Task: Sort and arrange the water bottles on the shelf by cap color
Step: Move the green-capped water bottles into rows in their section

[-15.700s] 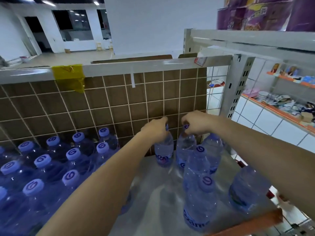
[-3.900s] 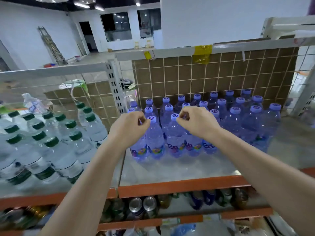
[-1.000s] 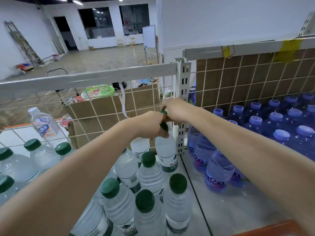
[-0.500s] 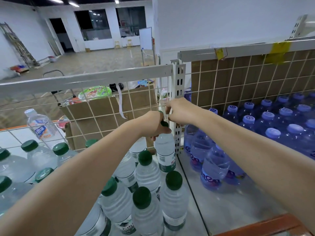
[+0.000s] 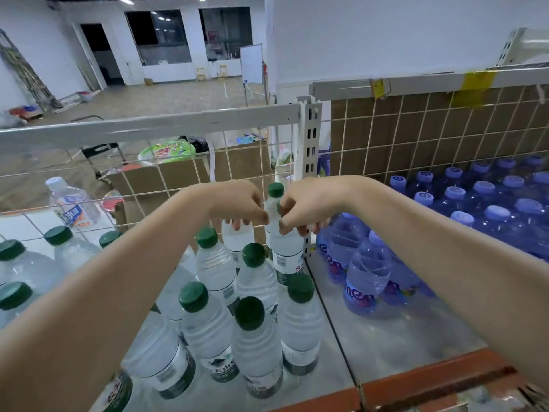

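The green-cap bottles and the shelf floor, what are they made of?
The green-cap bottles look like thin clear plastic: you see through them, and the sides have molded ribs. Their caps look like matte hard plastic. The shelf floor seems to be grey painted metal, smooth with a soft shine, though that's a guess.

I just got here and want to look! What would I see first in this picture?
First, two hands in the middle: the left hand and right hand each grip a green-capped bottle by the wire back. Green-capped bottles crowd the left shelf bay, and purple-capped bottles fill the right.
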`<state>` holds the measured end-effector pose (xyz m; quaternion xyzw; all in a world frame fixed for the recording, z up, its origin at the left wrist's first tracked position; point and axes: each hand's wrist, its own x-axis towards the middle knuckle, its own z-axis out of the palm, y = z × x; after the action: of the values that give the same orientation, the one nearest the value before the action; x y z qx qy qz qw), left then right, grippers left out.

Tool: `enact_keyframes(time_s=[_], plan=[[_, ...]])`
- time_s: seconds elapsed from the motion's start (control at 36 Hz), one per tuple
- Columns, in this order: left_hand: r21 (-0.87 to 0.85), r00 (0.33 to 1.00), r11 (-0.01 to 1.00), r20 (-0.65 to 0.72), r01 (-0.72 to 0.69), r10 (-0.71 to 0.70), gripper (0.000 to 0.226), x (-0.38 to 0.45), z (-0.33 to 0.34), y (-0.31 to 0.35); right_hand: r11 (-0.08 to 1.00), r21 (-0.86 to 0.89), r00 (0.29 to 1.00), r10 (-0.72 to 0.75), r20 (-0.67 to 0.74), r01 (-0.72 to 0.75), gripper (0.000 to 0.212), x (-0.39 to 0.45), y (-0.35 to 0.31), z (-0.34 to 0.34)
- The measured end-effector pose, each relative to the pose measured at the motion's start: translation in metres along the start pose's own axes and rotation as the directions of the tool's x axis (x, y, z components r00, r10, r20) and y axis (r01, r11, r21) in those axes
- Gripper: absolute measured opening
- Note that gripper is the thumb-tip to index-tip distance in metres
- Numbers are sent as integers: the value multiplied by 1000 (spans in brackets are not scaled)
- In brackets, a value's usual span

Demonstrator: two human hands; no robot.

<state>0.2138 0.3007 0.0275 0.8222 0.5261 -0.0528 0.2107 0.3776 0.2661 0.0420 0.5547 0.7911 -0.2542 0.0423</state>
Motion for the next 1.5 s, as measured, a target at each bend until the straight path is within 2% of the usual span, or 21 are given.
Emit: enact_keyframes(time_s=[0.17,0.25,0.39,0.5,0.61,0.75,0.92,1.06,1.19,1.33,1.5], plan=[[40,999,999,-47,13,-11,21,-23,1,5,998,-17,998,-55,29,56,26,-5,-10,15],[58,994,998,-110,12,-6,25,-35,5,6,997,-22,995,-76,63,77,29,-14,-16,19],[49,995,999,-98,-4,9,29,-55,13,9,996,-86,988,-10,156,24,41,-31,-23,29],[109,997,994,-80,9,0,38,-63,25,15,991,-134,983,54,178,-30,54,-39,-26,38],[137,998,990,-66,29,-20,43,-66,37,21,989,-134,982,91,167,-69,46,-44,-29,47],[125,992,992,-122,37,-21,32,-68,46,24,988,-128,985,101,142,-83,32,-49,-29,49],[71,991,997,-133,35,-26,22,-70,50,21,992,-82,996,93,9,-92,31,-53,-16,40],[11,995,1000,-98,18,-17,22,-68,55,19,997,55,992,64,-113,-58,13,-48,-5,37],[-35,996,999,-87,23,-26,22,-65,56,17,993,107,967,67,-246,-41,24,-33,4,47],[-15,992,1000,-124,25,-27,25,-61,59,13,992,128,909,64,-411,-12,30,-20,12,54],[-1,982,1000,-189,16,-16,23,-59,63,12,992,124,868,65,-493,-4,30,-9,14,66]])
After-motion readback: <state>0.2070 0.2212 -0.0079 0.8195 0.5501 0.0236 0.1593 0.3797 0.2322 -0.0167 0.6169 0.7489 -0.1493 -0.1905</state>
